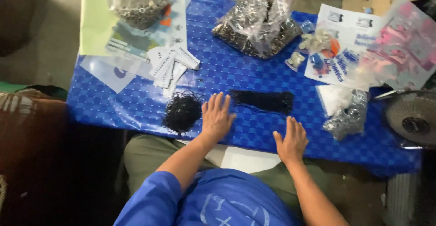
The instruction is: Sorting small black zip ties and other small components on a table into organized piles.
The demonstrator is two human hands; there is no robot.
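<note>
A blue checkered table (136, 103) stands on a grey concrete floor. A loose tangle of black cord (182, 112) lies just left of the left hand (216, 117), whose fingers (220, 102) lie spread and flat. A straight black cord bundle (263, 101), long axis left-right, lies between and beyond both hands; the right hand (291, 140) rests flat with its fingers spread, holding nothing.
</note>
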